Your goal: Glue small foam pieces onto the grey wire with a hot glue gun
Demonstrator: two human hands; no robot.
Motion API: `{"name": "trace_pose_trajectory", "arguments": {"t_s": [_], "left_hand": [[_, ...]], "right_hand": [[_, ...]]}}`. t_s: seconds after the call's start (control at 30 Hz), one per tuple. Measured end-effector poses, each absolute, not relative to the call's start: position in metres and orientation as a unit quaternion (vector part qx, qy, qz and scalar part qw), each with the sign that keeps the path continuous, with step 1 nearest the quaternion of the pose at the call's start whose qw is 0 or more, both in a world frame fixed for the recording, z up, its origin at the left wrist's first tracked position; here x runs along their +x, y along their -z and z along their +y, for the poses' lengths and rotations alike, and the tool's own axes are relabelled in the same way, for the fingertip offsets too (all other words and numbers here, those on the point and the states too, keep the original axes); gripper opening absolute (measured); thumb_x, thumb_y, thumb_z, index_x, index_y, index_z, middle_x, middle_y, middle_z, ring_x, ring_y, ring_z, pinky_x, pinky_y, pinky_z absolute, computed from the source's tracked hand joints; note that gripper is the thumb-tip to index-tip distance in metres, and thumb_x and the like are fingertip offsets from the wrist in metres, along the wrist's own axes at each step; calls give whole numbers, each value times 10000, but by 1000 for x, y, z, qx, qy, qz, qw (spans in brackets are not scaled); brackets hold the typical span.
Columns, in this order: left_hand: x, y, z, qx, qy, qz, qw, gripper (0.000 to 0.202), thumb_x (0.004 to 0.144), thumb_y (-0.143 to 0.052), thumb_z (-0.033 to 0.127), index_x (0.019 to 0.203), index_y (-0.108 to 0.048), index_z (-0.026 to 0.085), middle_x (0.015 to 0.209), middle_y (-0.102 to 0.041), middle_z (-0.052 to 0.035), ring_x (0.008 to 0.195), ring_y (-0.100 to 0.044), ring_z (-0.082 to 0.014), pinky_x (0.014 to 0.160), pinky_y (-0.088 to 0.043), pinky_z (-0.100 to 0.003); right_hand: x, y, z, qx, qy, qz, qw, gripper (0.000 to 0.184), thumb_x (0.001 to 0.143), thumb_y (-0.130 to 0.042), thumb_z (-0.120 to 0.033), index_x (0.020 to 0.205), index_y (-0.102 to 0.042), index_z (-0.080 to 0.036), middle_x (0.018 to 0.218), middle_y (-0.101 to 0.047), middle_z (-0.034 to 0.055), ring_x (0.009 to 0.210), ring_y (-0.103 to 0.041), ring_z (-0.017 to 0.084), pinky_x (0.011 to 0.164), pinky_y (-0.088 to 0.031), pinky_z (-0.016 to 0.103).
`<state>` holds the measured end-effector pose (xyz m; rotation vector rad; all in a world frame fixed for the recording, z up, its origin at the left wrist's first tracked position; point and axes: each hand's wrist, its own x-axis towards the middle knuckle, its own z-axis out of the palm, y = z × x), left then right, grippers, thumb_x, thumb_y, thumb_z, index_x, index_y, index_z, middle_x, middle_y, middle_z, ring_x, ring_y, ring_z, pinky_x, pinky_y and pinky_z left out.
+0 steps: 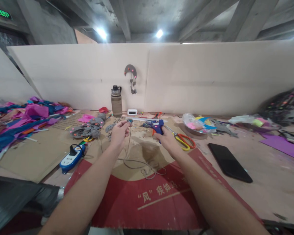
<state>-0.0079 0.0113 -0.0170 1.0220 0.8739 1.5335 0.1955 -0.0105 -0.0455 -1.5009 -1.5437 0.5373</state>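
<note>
My right hand [167,137] is wrapped round the handle of a blue hot glue gun [157,126], whose nozzle points left. My left hand [121,133] pinches a thin grey cord [129,143] with a small bluish piece [130,120] at its upper end, too small to make out. Below the hand the cord trails down and lies in loose loops on a cardboard sheet [147,209]. The nozzle is a short way right of the bluish piece, apart from it. Scissors [186,141] with orange and yellow handles lie beside my right hand.
Left are grey felt pieces [88,129], a blue power strip [72,159] and coloured cloth scraps [31,117]. A bottle [116,102] stands behind. A phone [229,162] and a bowl [196,129] are right. A moon ornament [130,70] hangs on the white board.
</note>
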Motion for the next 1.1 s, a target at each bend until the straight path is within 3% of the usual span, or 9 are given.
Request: {"name": "trace_pose_trajectory", "arguments": {"t_s": [0.1, 0.2, 0.3, 0.43, 0.53, 0.63, 0.8, 0.9, 1.1], "left_hand": [[-2, 18, 7, 475, -628, 386, 480, 248, 608, -711, 320, 727, -574, 152, 611, -543, 30, 450, -392, -39, 401, -233, -180], [1, 19, 4, 537, -625, 411, 390, 192, 662, -675, 318, 725, -600, 153, 591, -526, 34, 489, -423, -60, 461, -307, -199], [2, 19, 0, 597, -618, 429, 280, 138, 697, -640, 287, 721, -623, 152, 706, -606, -10, 616, -518, -99, 587, -397, -231], [6, 18, -7, 644, -600, 429, 204, 86, 708, -614, 245, 707, -631, 160, 785, -640, -36, 731, -568, -138, 695, -430, -266], [11, 18, -10, 634, -590, 434, 247, 90, 692, -615, 227, 751, -629, 160, 723, -631, -22, 667, -564, -131, 649, -435, -259], [14, 19, -10, 615, -588, 417, 320, 137, 668, -630, 213, 791, -619, 153, 717, -624, -15, 625, -553, -114, 603, -437, -240], [16, 25, -5, 579, -580, 383, 425, 216, 667, -642, 229, 866, -633, 146, 759, -624, -15, 581, -536, -87, 546, -438, -222], [16, 27, -4, 554, -575, 365, 479, 190, 673, -651, 244, 835, -644, 144, 724, -621, -10, 564, -544, -85, 563, -459, -235], [17, 26, -6, 521, -568, 336, 541, 185, 660, -685, 241, 812, -648, 143, 685, -626, -7, 565, -568, -91, 583, -483, -244]], "right_hand": [[208, 53, 0, -694, -163, -625, 318, 199, 736, -534, -264, 882, -591, -142, 856, -633, 117, 781, -581, 226, 684, -420, 319], [212, 53, -1, -741, -73, -596, 301, 193, 741, -554, -282, 829, -590, -113, 1005, -588, 222, 1010, -517, 332, 826, -384, 423], [201, 46, -9, -690, -55, -605, 393, 182, 770, -527, -327, 795, -548, -148, 967, -589, 183, 999, -518, 309, 853, -381, 445], [165, 35, -25, -470, -318, -598, 566, 242, 760, -556, -405, 868, -477, -203, 908, -610, 63, 856, -586, 194, 806, -448, 376], [141, 31, -33, -332, -492, -529, 606, 300, 710, -633, -360, 869, -415, -230, 903, -604, 8, 827, -611, 154, 815, -467, 365], [132, 31, -35, -309, -550, -483, 607, 362, 669, -677, -315, 870, -386, -240, 802, -570, -50, 630, -567, 97, 704, -502, 334], [140, 33, -31, -367, -496, -494, 612, 285, 676, -658, -326, 847, -456, -217, 704, -473, -64, 574, -447, 73, 466, -392, 193], [143, 33, -30, -383, -462, -526, 602, 206, 706, -619, -346, 788, -497, -202, 694, -477, -49, 573, -425, 76, 449, -338, 187], [145, 32, -30, -435, -400, -543, 597, 192, 713, -596, -365, 766, -522, -197, 665, -511, -34, 548, -415, 92, 482, -338, 226]]}}
